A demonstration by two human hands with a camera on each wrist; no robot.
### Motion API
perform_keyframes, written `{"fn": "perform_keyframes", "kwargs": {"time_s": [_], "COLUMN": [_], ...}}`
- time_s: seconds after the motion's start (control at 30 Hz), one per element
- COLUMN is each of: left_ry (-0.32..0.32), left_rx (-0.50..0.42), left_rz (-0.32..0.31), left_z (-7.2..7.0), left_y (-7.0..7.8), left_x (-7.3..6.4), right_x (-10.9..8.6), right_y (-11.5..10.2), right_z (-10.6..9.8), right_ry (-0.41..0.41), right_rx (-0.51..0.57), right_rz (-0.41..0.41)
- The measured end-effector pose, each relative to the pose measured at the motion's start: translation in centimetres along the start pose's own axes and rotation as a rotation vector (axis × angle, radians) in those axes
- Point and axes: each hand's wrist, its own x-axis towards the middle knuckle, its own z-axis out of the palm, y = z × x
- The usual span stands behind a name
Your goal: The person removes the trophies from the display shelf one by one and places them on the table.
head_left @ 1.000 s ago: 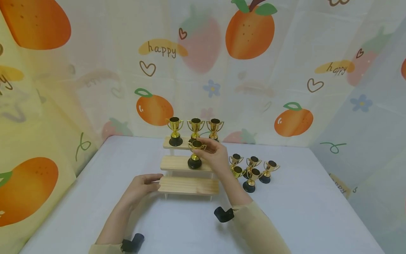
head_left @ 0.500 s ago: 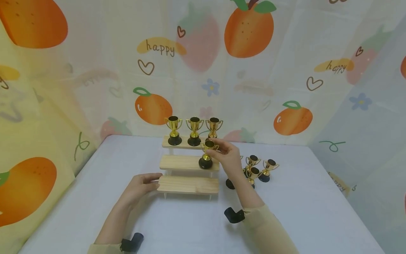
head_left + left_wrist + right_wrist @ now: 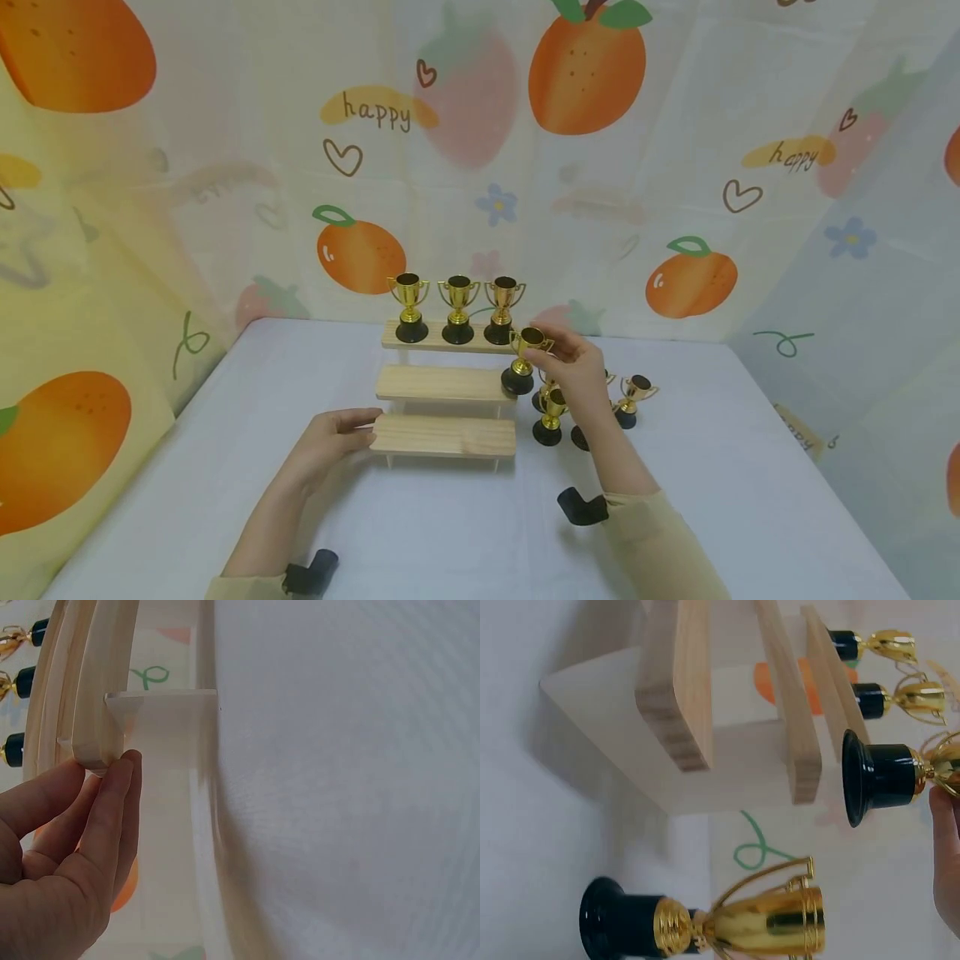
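A three-step wooden display stand (image 3: 444,437) rises from the table, three gold trophies (image 3: 458,305) with black bases lined up on its top step. My left hand (image 3: 328,447) grips the left end of the lowest step; in the left wrist view the thumb and fingers (image 3: 105,802) pinch that board end. Beside the right end of the middle step, my right hand (image 3: 577,372) holds another gold trophy (image 3: 519,380) by its cup, upright. The right wrist view shows this trophy's black base (image 3: 885,776) beyond the board ends.
Several more trophies (image 3: 549,423) stand on the table right of the stand, partly hidden behind my right hand and forearm. The white-covered table (image 3: 420,533) ends at a patterned cloth backdrop (image 3: 450,208). Each wrist wears a black mount (image 3: 582,507).
My right hand has carried the trophy rightward, from over the middle step to past its right end. My left hand keeps its place on the lowest step.
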Motion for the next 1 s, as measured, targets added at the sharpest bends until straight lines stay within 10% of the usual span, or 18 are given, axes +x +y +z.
{"fn": "perform_keyframes", "kwargs": {"time_s": [1.0], "left_ry": [0.005], "left_rx": [0.019], "left_rz": [-0.003], "left_z": [0.0], "left_y": [-0.3], "left_x": [0.0], "right_x": [-1.8], "right_y": [-0.7], "right_z": [-9.5], "right_ry": [0.321], "right_rx": [-0.054], "right_rz": [-0.003]}}
